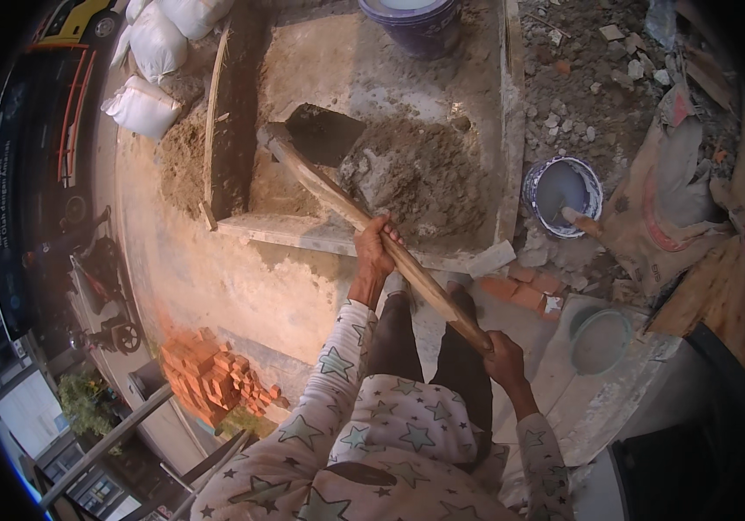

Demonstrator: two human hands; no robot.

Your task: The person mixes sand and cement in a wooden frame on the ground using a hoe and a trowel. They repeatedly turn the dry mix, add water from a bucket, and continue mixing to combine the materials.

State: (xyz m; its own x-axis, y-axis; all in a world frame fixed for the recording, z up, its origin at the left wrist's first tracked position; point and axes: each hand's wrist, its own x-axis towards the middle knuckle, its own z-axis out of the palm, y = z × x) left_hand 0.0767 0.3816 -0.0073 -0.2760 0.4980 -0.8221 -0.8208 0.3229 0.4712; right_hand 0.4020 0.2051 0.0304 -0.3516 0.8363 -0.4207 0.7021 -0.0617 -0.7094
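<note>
Both my hands grip the long wooden handle of a hoe (pixel 424 282), which slants from the upper left down to the lower right. My left hand (pixel 374 250) is wrapped round the middle of the handle. Near its lower end, my right hand (pixel 504 360) is closed on it. The hoe's dark metal blade (pixel 324 135) rests beside a heap of wet grey mortar (pixel 429 182), inside a shallow mixing trough with board sides (pixel 281 233). How far the blade sinks in cannot be told.
A purple bucket (pixel 416 35) stands at the trough's far end. To the right are a bucket of cloudy water (pixel 561 195), rubble (pixel 589 87), torn sacks (pixel 659 187) and a round basin (pixel 601 341). White sacks (pixel 159 43), stacked orange bricks (pixel 203 378) and a motorbike (pixel 107 300) lie leftward.
</note>
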